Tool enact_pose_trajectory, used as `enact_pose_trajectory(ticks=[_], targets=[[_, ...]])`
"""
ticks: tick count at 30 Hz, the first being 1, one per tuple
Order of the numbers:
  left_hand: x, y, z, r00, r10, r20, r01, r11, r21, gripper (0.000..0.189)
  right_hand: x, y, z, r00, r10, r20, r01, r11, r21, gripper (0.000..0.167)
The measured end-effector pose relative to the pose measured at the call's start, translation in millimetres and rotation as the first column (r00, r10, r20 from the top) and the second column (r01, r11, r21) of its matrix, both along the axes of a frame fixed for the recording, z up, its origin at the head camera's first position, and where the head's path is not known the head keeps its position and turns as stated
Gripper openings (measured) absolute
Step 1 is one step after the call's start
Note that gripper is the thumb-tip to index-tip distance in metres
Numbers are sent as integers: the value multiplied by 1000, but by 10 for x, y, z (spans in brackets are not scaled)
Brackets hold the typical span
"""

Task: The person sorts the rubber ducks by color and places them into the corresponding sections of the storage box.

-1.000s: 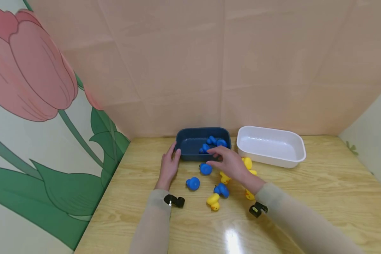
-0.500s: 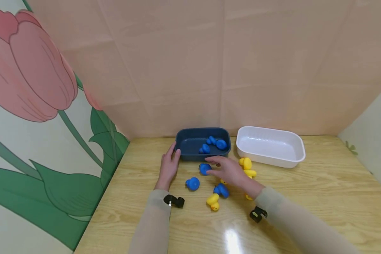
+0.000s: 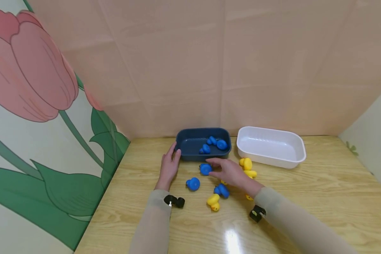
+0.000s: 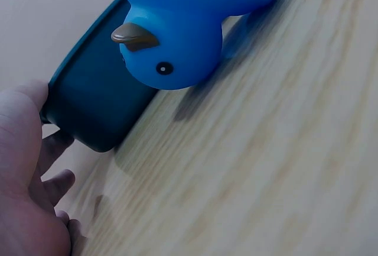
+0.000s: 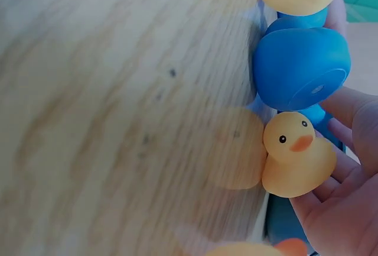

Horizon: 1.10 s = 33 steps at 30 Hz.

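My left hand (image 3: 169, 168) touches the left end of the dark blue bin (image 3: 182, 156), fingers lying along its corner. Inside that bin lie 3 blue rubber ducks, including one blue duck (image 3: 222, 144) at the right. My right hand (image 3: 230, 171) is low over the table in front of the bin, thumb and fingers apart beside another blue rubber duck (image 3: 205, 169). A yellow rubber duck (image 5: 298, 155) sits under the right palm, mostly hidden in the head view. A blue rubber duck (image 4: 177, 43) looms close in the left wrist view.
A white bin (image 3: 270, 144) stands right of the dark one. Loose on the wooden table are a blue duck (image 3: 193, 184), another blue duck (image 3: 221, 190), a yellow duck (image 3: 213, 202) and several more yellow ducks near the right forearm. A pink cloth (image 3: 177, 70) hangs behind.
My right hand has come down and back from over the dark blue bin's front edge to the blue duck before it. The left hand stays at the bin.
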State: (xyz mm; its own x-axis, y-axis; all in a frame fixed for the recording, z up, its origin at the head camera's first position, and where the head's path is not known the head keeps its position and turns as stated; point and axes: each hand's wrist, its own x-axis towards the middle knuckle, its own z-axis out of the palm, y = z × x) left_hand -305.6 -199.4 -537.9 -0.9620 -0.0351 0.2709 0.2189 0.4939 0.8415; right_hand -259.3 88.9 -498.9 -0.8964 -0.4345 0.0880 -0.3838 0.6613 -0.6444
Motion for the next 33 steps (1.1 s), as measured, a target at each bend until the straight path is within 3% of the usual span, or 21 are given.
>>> enact_pose_trajectory(ticks=[19, 33], targets=[[11, -7, -2, 1000, -3, 1, 3, 1000, 8, 60, -116, -19, -66, 1000, 1, 29, -1, 1000, 6, 44], [2, -3, 0, 1000, 0, 12, 1, 1000, -6, 57, -76, -36, -70, 1000, -21, 18, 21, 1000, -8, 32]])
